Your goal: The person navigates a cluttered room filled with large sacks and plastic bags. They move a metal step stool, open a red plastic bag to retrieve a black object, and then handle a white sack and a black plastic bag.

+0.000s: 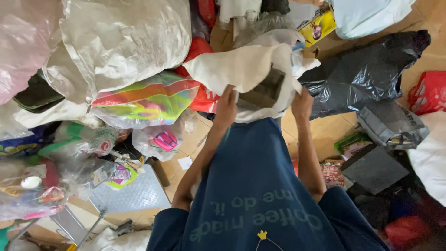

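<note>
Centre of frame, upper half: large off-white woven plastic sack (251,69) held up in both hands; left hand (226,109) grips its lower edge, fingers closed into the fabric; right hand (302,103) likewise clenched on the lower right edge; crumpled black plastic bag (367,69) lies just right on the floor.

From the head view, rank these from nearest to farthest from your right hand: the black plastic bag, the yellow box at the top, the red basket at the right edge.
Measured from the right hand, which grips the white sack:
1. Black plastic bag, just to the right of the hand.
2. Yellow box, above it, past the sack's top.
3. Red basket, far right at the picture's edge.
</note>
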